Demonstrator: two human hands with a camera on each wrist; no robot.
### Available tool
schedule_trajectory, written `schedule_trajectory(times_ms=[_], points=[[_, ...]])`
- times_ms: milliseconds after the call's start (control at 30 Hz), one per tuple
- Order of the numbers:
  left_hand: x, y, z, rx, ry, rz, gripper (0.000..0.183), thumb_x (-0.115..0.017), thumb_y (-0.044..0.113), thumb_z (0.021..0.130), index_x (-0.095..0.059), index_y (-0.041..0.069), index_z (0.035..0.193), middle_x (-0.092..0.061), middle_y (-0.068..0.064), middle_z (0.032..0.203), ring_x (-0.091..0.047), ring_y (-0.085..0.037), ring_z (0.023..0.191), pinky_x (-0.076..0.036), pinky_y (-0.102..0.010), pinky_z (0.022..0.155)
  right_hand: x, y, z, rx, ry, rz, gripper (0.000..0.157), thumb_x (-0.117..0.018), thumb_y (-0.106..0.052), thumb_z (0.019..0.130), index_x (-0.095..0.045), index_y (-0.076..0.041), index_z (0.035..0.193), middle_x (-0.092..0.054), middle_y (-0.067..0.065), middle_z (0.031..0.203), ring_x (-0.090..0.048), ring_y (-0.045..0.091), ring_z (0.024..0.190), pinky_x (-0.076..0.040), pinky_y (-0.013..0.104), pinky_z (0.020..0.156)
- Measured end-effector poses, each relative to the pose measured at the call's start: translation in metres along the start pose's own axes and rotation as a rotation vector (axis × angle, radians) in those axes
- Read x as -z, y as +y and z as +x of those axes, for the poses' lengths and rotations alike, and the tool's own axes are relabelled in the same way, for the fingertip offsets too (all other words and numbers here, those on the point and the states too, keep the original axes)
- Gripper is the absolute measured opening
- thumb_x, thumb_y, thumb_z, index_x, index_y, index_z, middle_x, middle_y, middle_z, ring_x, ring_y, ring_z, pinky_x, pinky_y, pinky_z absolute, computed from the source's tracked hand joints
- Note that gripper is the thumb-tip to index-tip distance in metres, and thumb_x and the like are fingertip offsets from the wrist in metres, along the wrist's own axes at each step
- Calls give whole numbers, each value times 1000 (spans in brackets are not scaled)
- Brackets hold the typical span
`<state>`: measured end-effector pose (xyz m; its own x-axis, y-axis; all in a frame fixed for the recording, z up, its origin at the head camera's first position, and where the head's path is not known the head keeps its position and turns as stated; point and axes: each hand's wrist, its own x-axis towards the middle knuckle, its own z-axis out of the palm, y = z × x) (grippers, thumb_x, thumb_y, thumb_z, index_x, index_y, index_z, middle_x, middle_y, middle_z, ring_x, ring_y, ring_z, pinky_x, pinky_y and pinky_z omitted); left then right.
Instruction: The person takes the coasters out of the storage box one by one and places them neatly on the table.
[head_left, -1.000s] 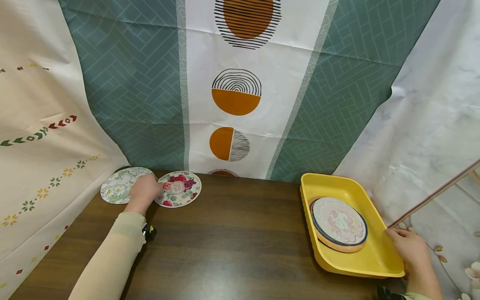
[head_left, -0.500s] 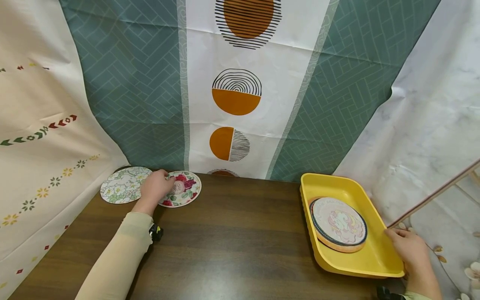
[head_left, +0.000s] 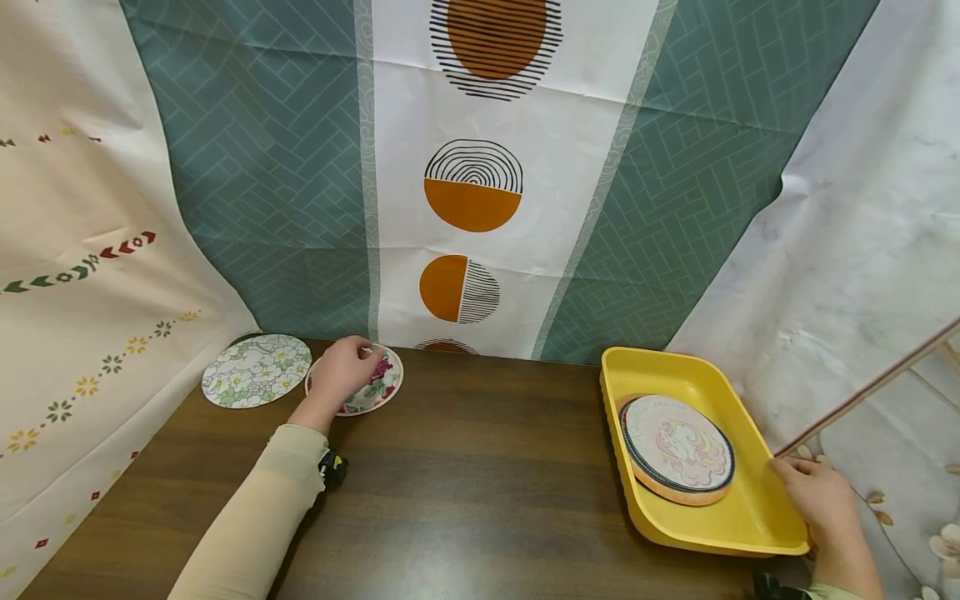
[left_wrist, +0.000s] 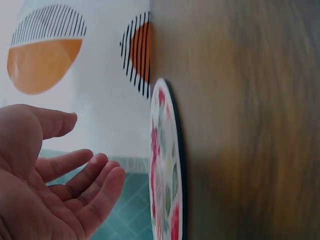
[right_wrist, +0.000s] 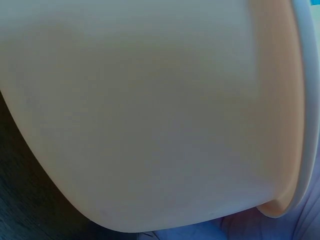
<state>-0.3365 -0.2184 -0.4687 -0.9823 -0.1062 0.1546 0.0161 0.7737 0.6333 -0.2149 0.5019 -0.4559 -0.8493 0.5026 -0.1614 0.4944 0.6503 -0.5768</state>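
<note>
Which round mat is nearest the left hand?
The red-flowered mat: the left hand is over it. The white-flowered mat lies farther left, the unicorn mat in the yellow tray.

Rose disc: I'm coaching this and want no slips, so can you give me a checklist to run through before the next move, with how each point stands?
1. Rose disc flat on table: ok.
2. Left hand free of the rose disc: ok, the left wrist view shows a gap between them.
3. Rose disc apart from green disc: cannot tell, their edges nearly meet in the head view.
4. Right hand holding tray: ok, at the rim.
5. Stack inside tray: ok.
6. Stack edges aligned: not ok, the layers are offset.
</note>
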Motion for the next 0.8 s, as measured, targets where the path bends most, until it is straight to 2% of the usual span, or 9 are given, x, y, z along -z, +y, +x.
schedule_trajectory(times_ms=[100, 233, 333, 467, 567, 633, 800], points=[[-8, 6, 0, -29, -1, -22, 54, -66, 39, 111, -68, -3, 145, -74, -22, 124, -69, -41, 114, -57, -61, 97, 0, 0, 0, -4, -4, 7, 65, -52, -36, 113, -53, 22, 142, -22, 48, 167, -35, 63, 143, -45, 70, 112], [-17, 15, -1, -46, -7, -31, 53, -67, 39, 111, -69, 0, 146, -75, -19, 121, -70, -39, 110, -58, -59, 90, 1, 0, 0, 5, 1, 1, 65, -52, -37, 113, -54, 22, 141, -35, 47, 158, -44, 61, 133, -48, 69, 107], [-22, 22, -2, -55, -7, -24, 53, -68, 42, 110, -70, 2, 145, -74, -16, 121, -69, -36, 110, -58, -58, 88, 1, 0, -1, 2, 5, 2, 65, -53, -36, 113, -54, 23, 141, -39, 48, 152, -47, 59, 128, -50, 68, 105], [-31, 32, -4, -79, 3, -33, 51, -68, 43, 109, -70, 3, 142, -74, -16, 121, -69, -35, 111, -57, -58, 93, 0, -1, -1, -13, 4, 4, 65, -52, -36, 114, -53, 23, 142, -36, 47, 157, -44, 60, 133, -49, 68, 107], [-40, 39, -5, -108, 11, -57, 48, -70, 41, 109, -71, 2, 137, -74, -16, 118, -69, -35, 107, -57, -57, 94, 1, 0, -1, -5, 7, -1, 64, -53, -37, 114, -55, 22, 140, -41, 46, 153, -49, 58, 128, -55, 64, 99], [-45, 44, -5, -128, 7, -76, 47, -72, 39, 108, -72, 1, 134, -73, -16, 114, -68, -34, 102, -58, -55, 92, 1, 1, 0, 11, 9, -10, 64, -54, -37, 113, -56, 22, 137, -46, 46, 143, -54, 55, 119, -58, 58, 89], [-58, 57, -8, -144, -10, -95, 49, -73, 41, 108, -72, 0, 134, -74, -14, 113, -69, -33, 100, -58, -55, 92, 2, 1, 1, 22, 9, -17, 63, -56, -37, 112, -59, 21, 135, -50, 45, 138, -57, 52, 113, -58, 44, 76]])
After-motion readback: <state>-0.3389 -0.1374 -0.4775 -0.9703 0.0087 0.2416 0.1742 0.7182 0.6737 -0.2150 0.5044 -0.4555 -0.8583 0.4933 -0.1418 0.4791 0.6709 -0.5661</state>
